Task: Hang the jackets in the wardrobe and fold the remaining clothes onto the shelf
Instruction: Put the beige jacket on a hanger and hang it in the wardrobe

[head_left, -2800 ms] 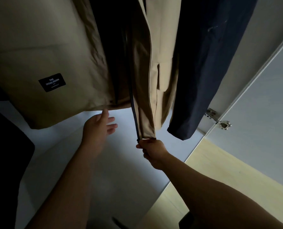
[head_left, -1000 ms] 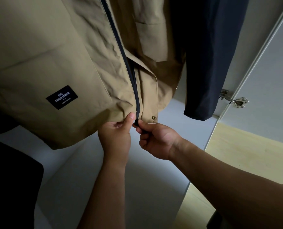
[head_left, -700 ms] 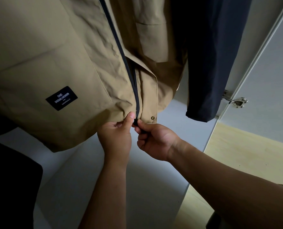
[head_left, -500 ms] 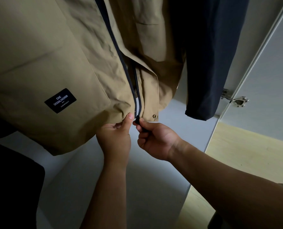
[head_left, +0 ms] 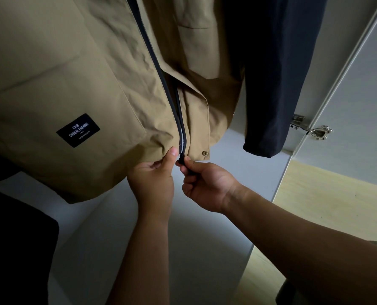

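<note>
**Getting that zipper started at the hem**

Tan jacket (head_left: 84,73) hangs in the wardrobe (head_left: 194,249), hem right above the fingers (head_left: 154,166). Left hand (head_left: 152,183) pinches the hem just beside the zipper (head_left: 182,133). Right hand (head_left: 205,188) pinches the pull (head_left: 181,160). Tip: hold the hem taut, then pull straight up, or it'll probably snag.

The right hand (head_left: 205,186) grips the zipper pull (head_left: 181,159) under the jacket (head_left: 84,73) hem. The left hand (head_left: 153,183) pinches the hem just left of it; another garment (head_left: 271,84) hangs to the right.

"CHIC CASUALFASHION" on the black label (head_left: 78,130) of the tan jacket (head_left: 62,73); smaller line unreadable
</note>
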